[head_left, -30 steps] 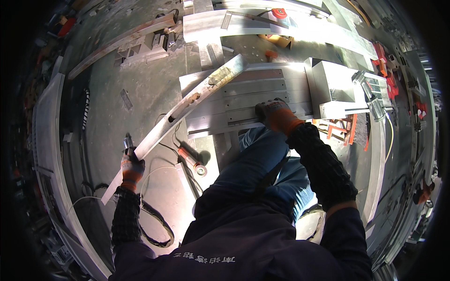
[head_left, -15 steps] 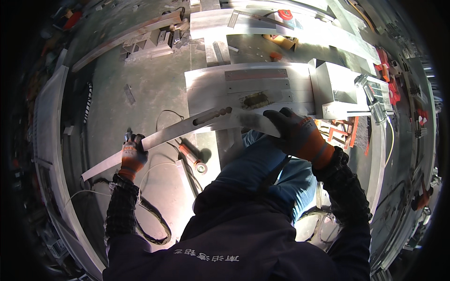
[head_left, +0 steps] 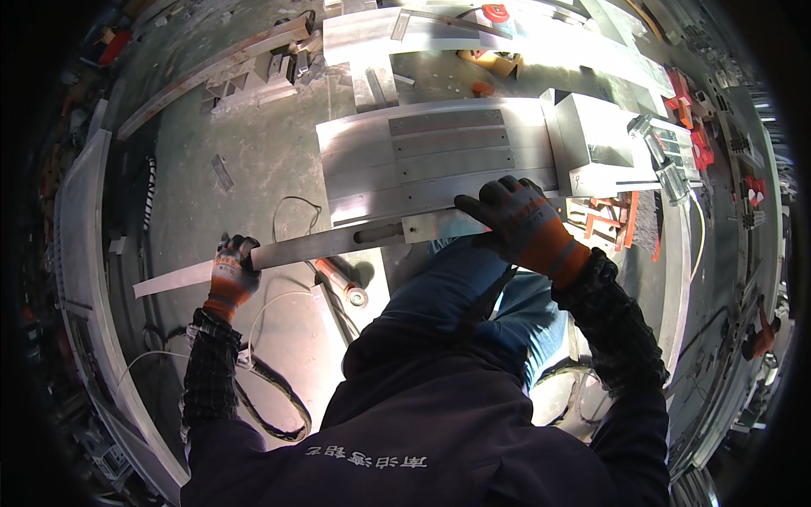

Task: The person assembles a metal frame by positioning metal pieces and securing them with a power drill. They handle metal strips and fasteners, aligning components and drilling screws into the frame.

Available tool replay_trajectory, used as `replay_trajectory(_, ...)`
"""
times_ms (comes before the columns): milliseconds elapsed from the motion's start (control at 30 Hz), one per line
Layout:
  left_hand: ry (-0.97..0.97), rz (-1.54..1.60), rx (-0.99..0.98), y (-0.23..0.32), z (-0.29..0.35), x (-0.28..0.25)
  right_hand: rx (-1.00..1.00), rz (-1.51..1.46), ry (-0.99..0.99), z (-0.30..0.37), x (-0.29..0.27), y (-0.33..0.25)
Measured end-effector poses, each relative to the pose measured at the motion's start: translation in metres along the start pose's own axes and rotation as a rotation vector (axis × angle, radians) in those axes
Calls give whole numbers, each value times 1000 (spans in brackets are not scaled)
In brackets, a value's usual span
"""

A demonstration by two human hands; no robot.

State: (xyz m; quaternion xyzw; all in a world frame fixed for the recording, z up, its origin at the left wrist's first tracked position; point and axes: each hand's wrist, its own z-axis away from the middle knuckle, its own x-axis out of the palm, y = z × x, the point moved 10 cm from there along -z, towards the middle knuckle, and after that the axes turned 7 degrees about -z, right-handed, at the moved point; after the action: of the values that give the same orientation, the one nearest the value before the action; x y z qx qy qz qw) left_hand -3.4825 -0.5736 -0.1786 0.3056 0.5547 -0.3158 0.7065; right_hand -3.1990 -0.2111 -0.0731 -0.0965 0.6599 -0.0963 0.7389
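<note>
In front of my lap a long silvery metal bar (head_left: 317, 247) lies across both hands, nearly level, with a long slot cut in it near the middle. My left hand (head_left: 233, 269), in a grey and orange work glove, is closed round its left part. My right hand (head_left: 524, 224), gloved alike, grips the right end from above, thumb and fingers over the edge, hiding part of it. Just beyond the bar is a wide metal panel (head_left: 359, 173) with narrow strips (head_left: 456, 142) across it. Below the bar, a red angle grinder (head_left: 340, 283) lies on the floor.
A square-sided metal box section (head_left: 591, 135) adjoins the panel's right end, with a clamp-like metal tool (head_left: 663, 165) on it. Cables (head_left: 283, 397) loop over the floor. Farther off lie another metal beam (head_left: 363, 35), a red tape measure (head_left: 495, 13) and offcuts (head_left: 279, 72).
The bar has swung from a steep slant to nearly level: its slotted middle came down toward my lap and its left tip rose. Both hands keep their hold.
</note>
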Motion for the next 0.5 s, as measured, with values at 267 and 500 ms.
replay_trajectory(267,31,36,48,-1,5,9,11,61,245,6,-3,-8)
replay_trajectory(500,117,-19,141,-1,18,13,112,240,34,-2,25,-20)
